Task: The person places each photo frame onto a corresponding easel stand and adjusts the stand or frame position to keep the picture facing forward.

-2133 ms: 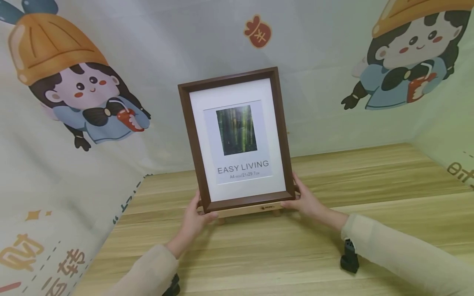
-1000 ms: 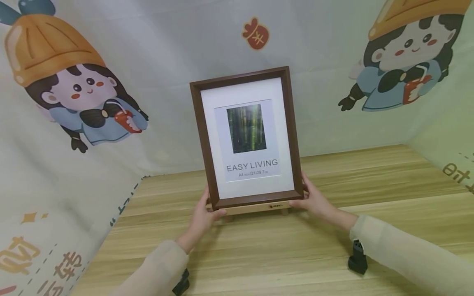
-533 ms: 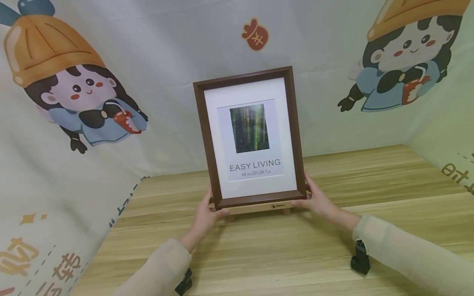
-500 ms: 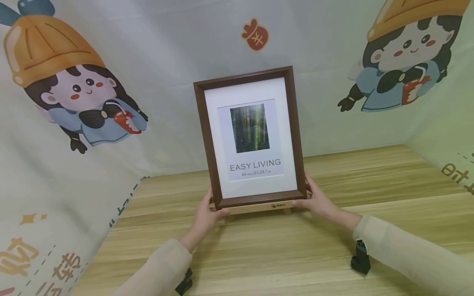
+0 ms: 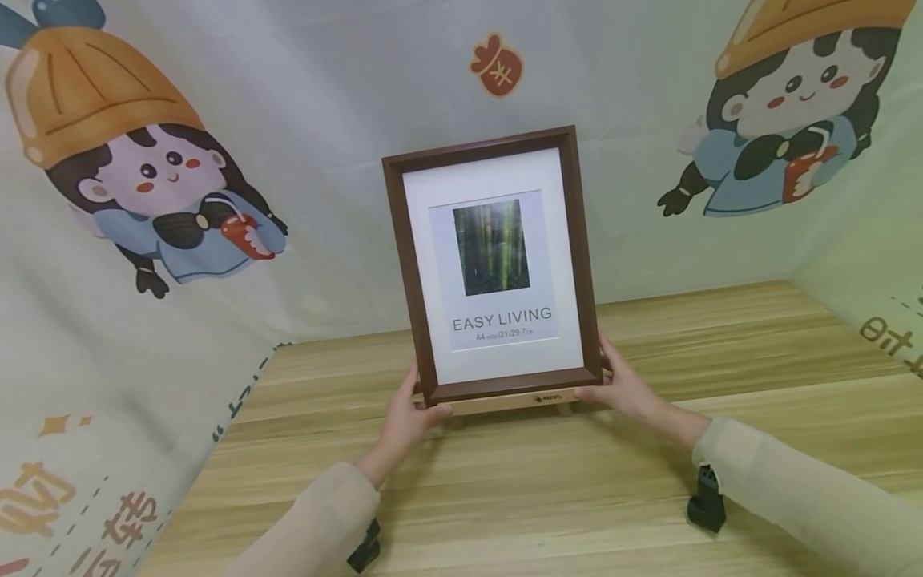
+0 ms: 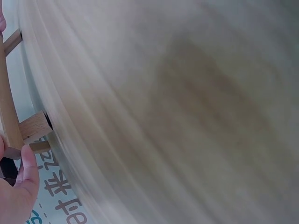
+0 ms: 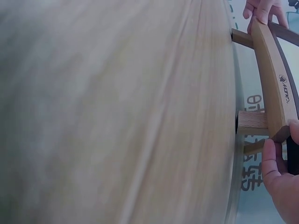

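Note:
In the head view a brown picture frame (image 5: 414,288) with a bamboo print marked "EASY LIVING" stands upright, leaning slightly back. Beneath it is a light wooden stand (image 5: 497,404) with short legs and a small dark logo. My left hand (image 5: 402,423) grips the stand's left end, thumb along the front. At the opposite end my right hand (image 5: 634,394) holds it the same way. The right wrist view has the stand's bar (image 7: 271,74) with its legs at the tabletop and both hands at its ends. The frame's back is hidden.
The wood-grain table (image 5: 505,489) spreads in front and to both sides. Behind it hangs a pale cloth (image 5: 324,96) printed with cartoon figures, which also closes off the left and right sides. A dark device (image 5: 707,501) hangs below the right sleeve (image 5: 786,481).
Frame and stand have shifted to the right and slightly farther back, with both hands moving along at its ends. The grip looks the same throughout.

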The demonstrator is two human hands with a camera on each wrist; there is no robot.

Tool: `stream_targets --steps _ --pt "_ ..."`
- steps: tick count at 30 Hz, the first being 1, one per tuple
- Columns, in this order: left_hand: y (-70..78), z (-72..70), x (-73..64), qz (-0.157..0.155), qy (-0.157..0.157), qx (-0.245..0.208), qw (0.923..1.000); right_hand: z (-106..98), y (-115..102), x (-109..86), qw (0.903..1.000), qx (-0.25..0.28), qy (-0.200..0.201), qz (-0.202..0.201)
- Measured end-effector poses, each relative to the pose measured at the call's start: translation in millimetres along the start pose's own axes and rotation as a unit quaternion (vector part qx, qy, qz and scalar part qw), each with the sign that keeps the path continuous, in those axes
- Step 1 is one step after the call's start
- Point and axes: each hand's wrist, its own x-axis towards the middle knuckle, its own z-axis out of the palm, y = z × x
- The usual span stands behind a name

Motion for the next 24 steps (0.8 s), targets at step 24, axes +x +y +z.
stream_targets --steps 24 --pt "1.5 6.8 3.1 -0.006 -0.004 -0.001 1.0000 -8.4 0.5 -1.4 0.9997 -0.006 0.004 0.023"
